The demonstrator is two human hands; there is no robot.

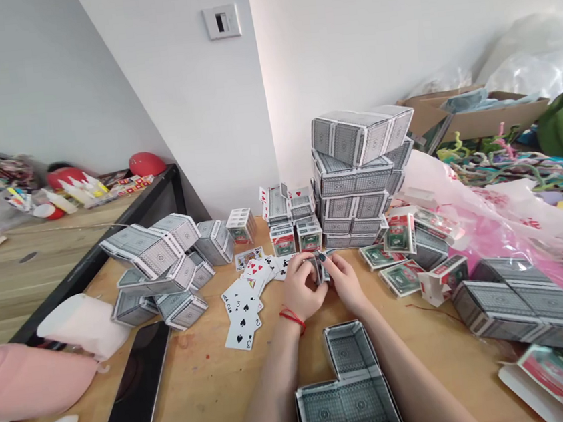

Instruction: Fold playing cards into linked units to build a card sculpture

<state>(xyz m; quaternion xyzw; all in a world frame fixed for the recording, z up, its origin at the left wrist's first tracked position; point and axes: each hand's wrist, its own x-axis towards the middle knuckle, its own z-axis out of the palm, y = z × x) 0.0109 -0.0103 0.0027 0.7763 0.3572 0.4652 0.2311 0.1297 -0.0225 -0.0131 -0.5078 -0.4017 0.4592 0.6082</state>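
My left hand, with a red string at the wrist, curls around a small folded playing-card piece. From the other side, the fingers of my right hand close on the same piece, whose exact shape is mostly hidden by both hands. Face-up loose playing cards lie spread just left of my left hand. Between my forearms sits an L-shaped block made of grey-backed cards. Beyond my hands stand small card boxes and a tall stack of card-built blocks.
More card-built blocks are piled at the left, behind a black phone. Opened card packs and a long card block lie at the right near pink plastic. A pink pouch rests at the left edge.
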